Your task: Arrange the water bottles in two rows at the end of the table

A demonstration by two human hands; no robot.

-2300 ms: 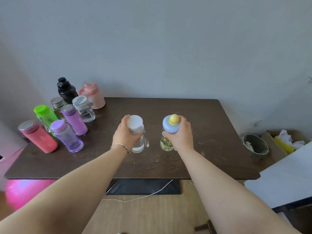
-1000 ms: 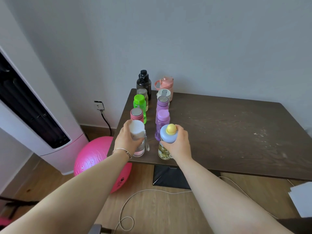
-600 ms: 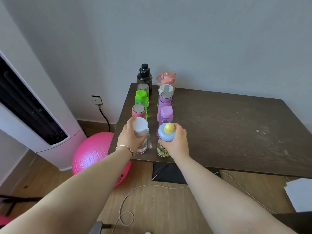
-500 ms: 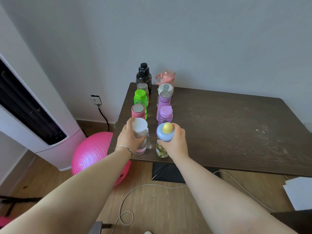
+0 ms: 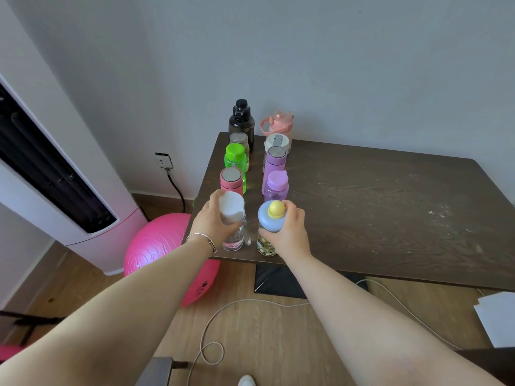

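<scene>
Both hands have carried their bottles over from the middle of the tabletop (image 5: 376, 218) to its left end since a couple of seconds ago, and they now sit at the near edge, closing out two rows. The left hand (image 5: 211, 221) keeps its grip wrapped around the clear bottle with the white cap (image 5: 231, 218), right in front of the pink bottle (image 5: 231, 179); the right hand (image 5: 289, 232) stays closed on the blue-capped bottle with the yellow knob (image 5: 271, 221), just before the small purple bottle (image 5: 276, 185). Both bottle bases look down on the dark wood, upright. Behind them the rows run back to the black bottle (image 5: 241, 121) and the peach jug (image 5: 278, 125) by the grey wall. Below the table end lie a pink exercise ball (image 5: 156, 254), a white cable (image 5: 250, 305) on the wooden floor, and a tall white appliance (image 5: 55, 168) at left.
</scene>
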